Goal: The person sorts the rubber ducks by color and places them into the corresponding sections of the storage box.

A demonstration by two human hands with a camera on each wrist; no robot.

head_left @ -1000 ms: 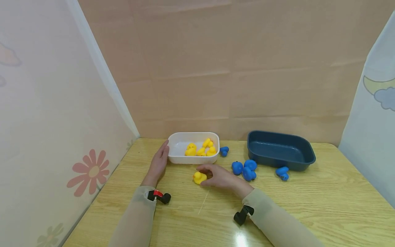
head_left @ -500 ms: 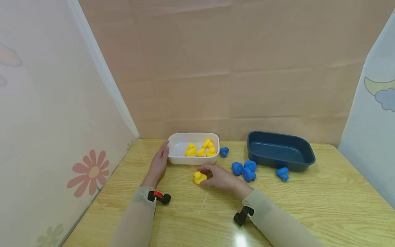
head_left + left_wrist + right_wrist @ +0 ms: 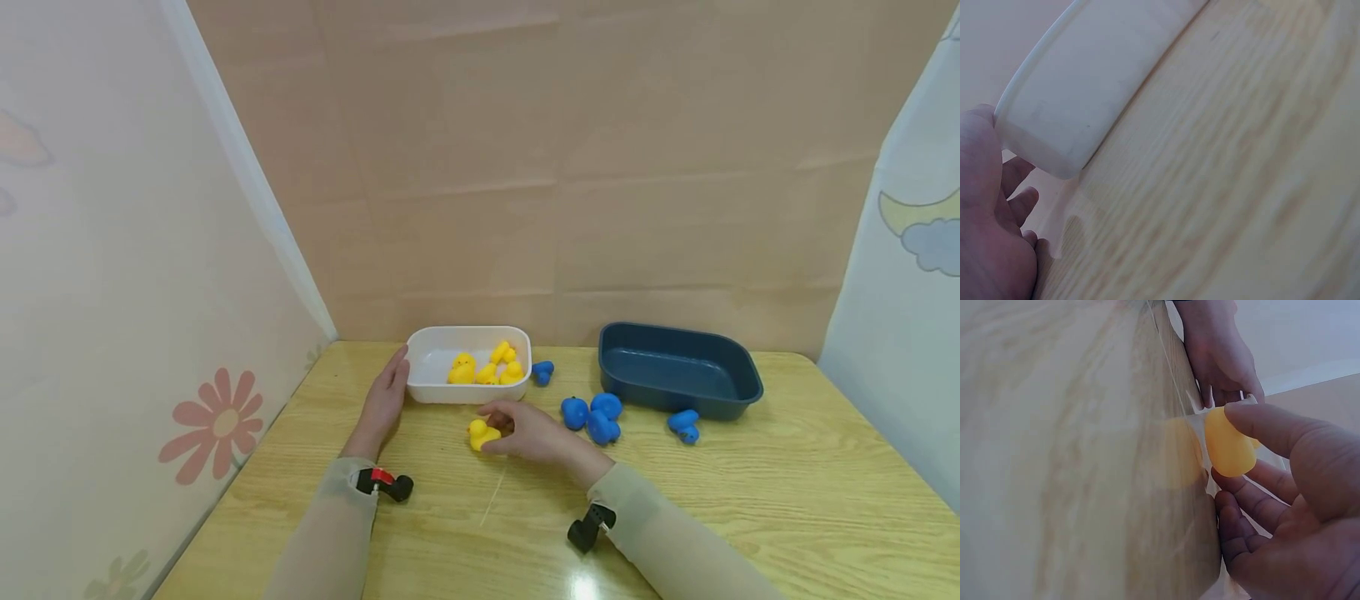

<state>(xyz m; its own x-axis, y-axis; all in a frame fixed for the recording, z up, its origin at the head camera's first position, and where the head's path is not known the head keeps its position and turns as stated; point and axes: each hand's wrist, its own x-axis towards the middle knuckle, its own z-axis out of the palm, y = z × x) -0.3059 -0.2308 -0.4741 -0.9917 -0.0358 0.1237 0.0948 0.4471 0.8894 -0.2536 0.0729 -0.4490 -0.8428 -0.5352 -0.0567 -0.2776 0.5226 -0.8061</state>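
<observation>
A yellow rubber duck [image 3: 482, 434] is pinched between the thumb and fingers of my right hand [image 3: 528, 432], in front of the white bin [image 3: 465, 393]. From the right wrist view the duck [image 3: 1229, 445] shows between thumb and fingertips, close to the tabletop, with its reflection beside it. My left hand [image 3: 386, 404] rests with its fingers along the bin's left end. The left wrist view has the thumb of that hand [image 3: 988, 206] at the rim of the bin [image 3: 1085, 94], its other fingers loosely bent beside the end wall. Several yellow ducks [image 3: 461, 372] lie inside the bin.
Right of the white bin stands a dark blue bin [image 3: 678, 408]. Between and before the bins, several blue ducks [image 3: 603, 427] lie on the wooden table [image 3: 810, 492]. One small blue duck [image 3: 542, 372] is beside the white bin, another [image 3: 684, 426] before the dark one.
My right thumb has closed in and now overlaps the duck a little more. The left hand stays at the bin's end, and the head view has shifted slightly.
</observation>
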